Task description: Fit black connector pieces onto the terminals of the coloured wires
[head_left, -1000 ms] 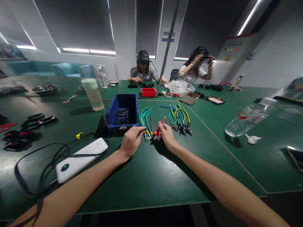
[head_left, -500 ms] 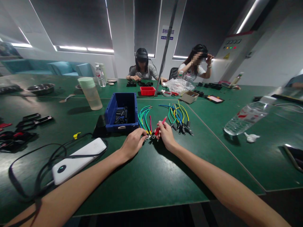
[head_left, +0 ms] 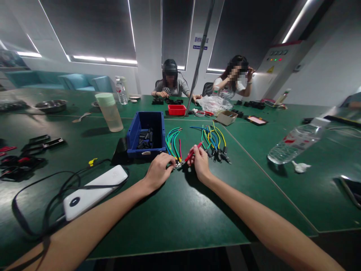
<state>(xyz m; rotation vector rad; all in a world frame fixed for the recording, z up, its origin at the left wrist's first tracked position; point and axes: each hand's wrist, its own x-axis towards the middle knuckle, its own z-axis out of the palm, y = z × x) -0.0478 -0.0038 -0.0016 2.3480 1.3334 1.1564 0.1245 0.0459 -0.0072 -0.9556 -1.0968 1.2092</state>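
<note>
In my right hand (head_left: 199,162) is a short red wire (head_left: 195,151), pinched between thumb and fingers and slanting up to the right. Its lower end, near a metal lug, points toward my left hand (head_left: 160,169). My left fingers are closed at the lug ends of a wire bundle (head_left: 172,140), mostly green and blue with a pink one; what they pinch is too small to make out. To the right lies a second bunch of yellow, green and blue wires (head_left: 216,137) with black sleeves at the near ends. Left of the bundle stands a blue bin (head_left: 145,152) holding black sleeves (head_left: 146,137).
A white power bank (head_left: 96,192) with black cables lies by my left forearm. Beyond are a green-lidded bottle (head_left: 109,114) and a red tray (head_left: 176,110). A tilted water bottle (head_left: 297,141) is at right. Two people sit across the table.
The red wire in my right hand now shows more of its length, and my right hand has shifted slightly right. My left hand stays closed at the lug ends.
</note>
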